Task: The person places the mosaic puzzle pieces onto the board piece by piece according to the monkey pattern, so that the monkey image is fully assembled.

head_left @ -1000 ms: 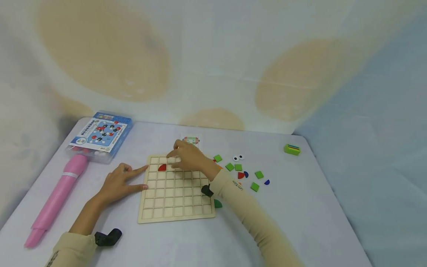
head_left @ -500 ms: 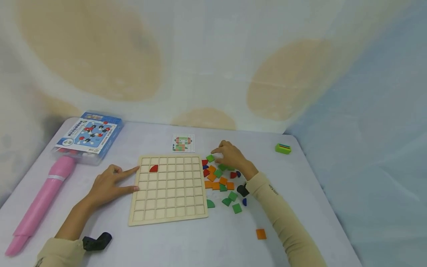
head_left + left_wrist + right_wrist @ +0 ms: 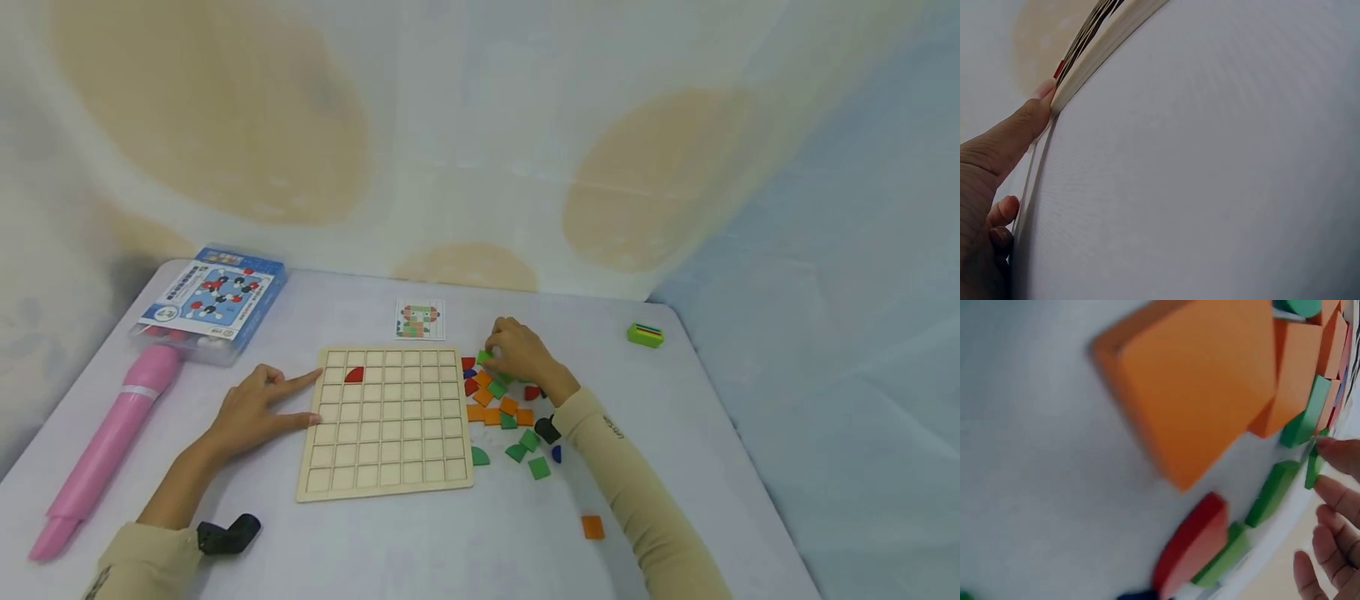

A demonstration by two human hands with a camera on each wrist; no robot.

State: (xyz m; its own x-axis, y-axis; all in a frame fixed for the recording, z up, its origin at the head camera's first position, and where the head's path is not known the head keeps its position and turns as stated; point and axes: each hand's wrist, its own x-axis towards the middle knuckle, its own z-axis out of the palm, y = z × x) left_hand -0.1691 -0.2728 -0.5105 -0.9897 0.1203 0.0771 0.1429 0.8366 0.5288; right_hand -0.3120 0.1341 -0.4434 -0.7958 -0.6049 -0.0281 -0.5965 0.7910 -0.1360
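Note:
A wooden grid board (image 3: 390, 492) lies flat on the table, with one red quarter-round tile (image 3: 355, 375) in its second row. My left hand (image 3: 251, 412) rests at the board's left edge, its index finger and thumb stretched out against the rim. The left wrist view shows that thumb (image 3: 1025, 122) pressing the board's side. Beyond the board's right edge, my right hand (image 3: 521, 350) is among the loose tiles. Between its thumb and index finger it pinches a green square tile (image 3: 1314, 467), standing on edge. Some tiles under this hand are hidden.
Orange tiles (image 3: 508, 406), green pieces and red and blue rounded pieces lie right of the board. One orange square (image 3: 592, 527) sits apart, nearer. A pattern card (image 3: 420, 320) lies behind the board. Left are a molecule-model box (image 3: 217, 300) and pink tube (image 3: 105, 458); far right, a green block (image 3: 645, 335).
My right hand has left the board, going right to the loose tiles, and its fingers have closed on a green square tile. The left hand stays at the board's edge.

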